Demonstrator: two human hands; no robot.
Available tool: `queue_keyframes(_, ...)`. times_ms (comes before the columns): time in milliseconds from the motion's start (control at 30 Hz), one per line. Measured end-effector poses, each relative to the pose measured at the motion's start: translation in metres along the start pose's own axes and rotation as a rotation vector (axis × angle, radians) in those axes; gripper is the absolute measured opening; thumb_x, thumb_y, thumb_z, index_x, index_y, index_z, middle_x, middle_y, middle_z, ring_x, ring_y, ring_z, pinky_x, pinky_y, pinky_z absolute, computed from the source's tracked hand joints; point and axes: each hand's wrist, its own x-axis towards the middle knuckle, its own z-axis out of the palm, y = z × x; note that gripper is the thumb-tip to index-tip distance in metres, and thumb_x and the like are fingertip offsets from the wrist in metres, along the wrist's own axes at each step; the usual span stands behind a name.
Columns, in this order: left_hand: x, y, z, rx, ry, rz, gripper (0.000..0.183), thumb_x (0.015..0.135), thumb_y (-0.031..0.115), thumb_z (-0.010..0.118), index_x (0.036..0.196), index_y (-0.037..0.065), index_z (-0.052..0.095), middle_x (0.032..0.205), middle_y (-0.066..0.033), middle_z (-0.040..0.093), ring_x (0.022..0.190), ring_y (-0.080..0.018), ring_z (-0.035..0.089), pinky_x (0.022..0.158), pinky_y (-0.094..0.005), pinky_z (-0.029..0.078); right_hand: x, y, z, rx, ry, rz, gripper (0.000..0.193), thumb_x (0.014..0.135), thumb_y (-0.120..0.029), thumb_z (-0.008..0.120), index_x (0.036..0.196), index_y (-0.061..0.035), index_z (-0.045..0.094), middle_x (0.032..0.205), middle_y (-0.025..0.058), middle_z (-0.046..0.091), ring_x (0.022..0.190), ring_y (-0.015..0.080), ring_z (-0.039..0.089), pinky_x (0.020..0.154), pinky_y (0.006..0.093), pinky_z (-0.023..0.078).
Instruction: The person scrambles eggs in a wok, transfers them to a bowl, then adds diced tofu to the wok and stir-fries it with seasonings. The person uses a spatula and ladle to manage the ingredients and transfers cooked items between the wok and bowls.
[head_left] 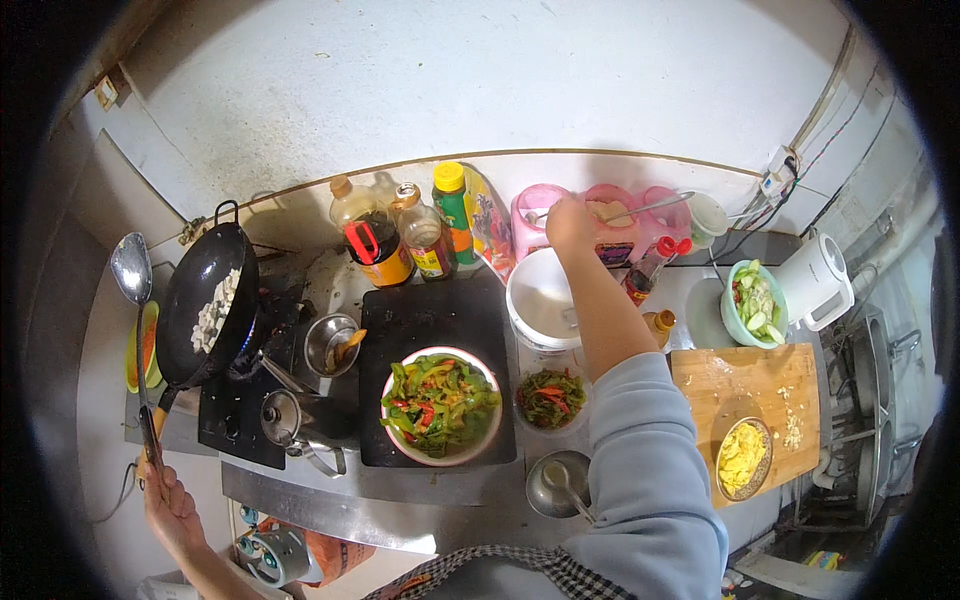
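At the lower left, my left hand (175,512) is closed round the long handle of a metal ladle (132,268), its bowl raised beside the wok. The wooden handle of the black wok (190,320) runs down to the same hand; whether it is gripped too is hard to tell. White diced pieces (215,312) lie in the wok, which stands over a lit burner. My right hand (570,228) reaches over the left pink seasoning box (525,240), fingers closed. A small metal spoon (538,214) shows beside them; my hand hides its handle.
A bowl of cooked green peppers (440,408) sits on a black board (385,330). Nearby are a white tub (540,300), sauce bottles (425,235), a saucepan (332,345) and a kettle (815,280). On the wooden cutting board (700,375) rests a bowl of yellow egg (742,460).
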Motion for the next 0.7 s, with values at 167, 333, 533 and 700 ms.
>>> queue_keyframes(167,-0.004,0.006,-0.002,-0.031,-0.038,-0.026,0.036,0.104,0.026,0.045,0.130,0.002,0.052,0.074,0.0040,0.046,0.047,0.0014,0.025,0.037,-0.0160,0.021,-0.001,-0.005,-0.011,-0.171,-0.283,-0.065,0.024,0.086,-0.017,0.057,0.096,-0.0024,0.073,0.105,0.0159,0.069,0.094,0.0296,0.068,0.078,0.0392,0.053)
queue_keyframes(333,-0.009,0.007,-0.003,0.017,0.009,0.012,0.036,0.103,0.026,0.045,0.130,0.002,0.051,0.074,0.0037,0.049,0.047,0.0012,0.026,0.036,-0.0162,0.020,0.006,0.016,0.025,0.284,-0.030,0.484,0.027,0.086,-0.017,0.055,0.101,-0.0001,0.069,0.108,0.0211,0.067,0.095,0.0316,0.067,0.076,0.0388,0.053)
queue_keyframes(533,0.002,0.006,-0.019,0.027,-0.055,0.011,0.034,0.103,0.023,0.044,0.129,0.002,0.052,0.075,0.0026,0.052,0.047,0.0010,0.029,0.037,-0.0151,0.024,-0.001,0.037,-0.007,-0.063,0.015,0.559,0.034,0.089,-0.027,0.050,0.101,-0.0005,0.068,0.101,0.0200,0.069,0.093,0.0332,0.067,0.079,0.0438,0.053)
queue_keyframes(700,0.036,0.000,-0.037,0.037,-0.013,-0.034,0.034,0.102,0.025,0.047,0.127,0.004,0.056,0.075,0.0024,0.054,0.048,0.0006,0.031,0.039,-0.0150,0.025,-0.020,0.027,-0.097,-0.133,0.051,0.208,0.037,0.087,-0.034,0.053,0.096,-0.0018,0.069,0.090,0.0186,0.069,0.088,0.0321,0.068,0.076,0.0448,0.054)
